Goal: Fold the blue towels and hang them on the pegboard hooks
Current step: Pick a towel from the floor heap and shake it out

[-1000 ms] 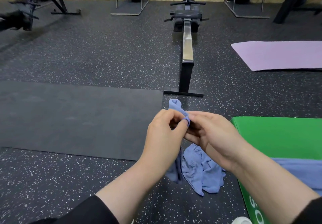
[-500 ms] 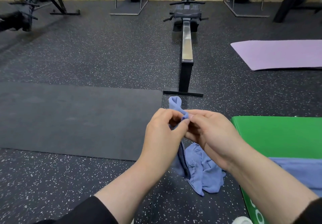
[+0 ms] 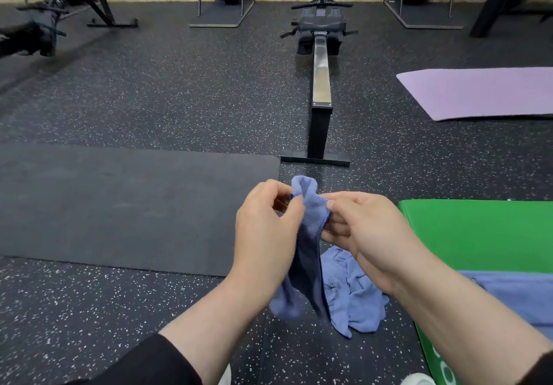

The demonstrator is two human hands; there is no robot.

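Note:
I hold a crumpled blue towel (image 3: 311, 211) up in front of me with both hands. My left hand (image 3: 266, 232) pinches one spot of its top edge between thumb and fingers. My right hand (image 3: 359, 229) pinches the edge a short way to the right. A small loop of cloth stands up between the hands, and the rest of the towel hangs down to the speckled floor, bunched at the bottom. A second blue towel (image 3: 520, 292) lies flat on the green mat (image 3: 478, 232) at the right. No pegboard is in view.
A black mat (image 3: 125, 205) lies on the floor to the left. A rowing machine (image 3: 321, 85) runs away from me straight ahead, its foot just beyond the towel. A purple mat (image 3: 478, 91) lies at the far right. Several exercise machines stand along the back wall.
My hands have drawn apart along the towel's top edge, opening the cloth between them. The hanging part has swung slightly to the left.

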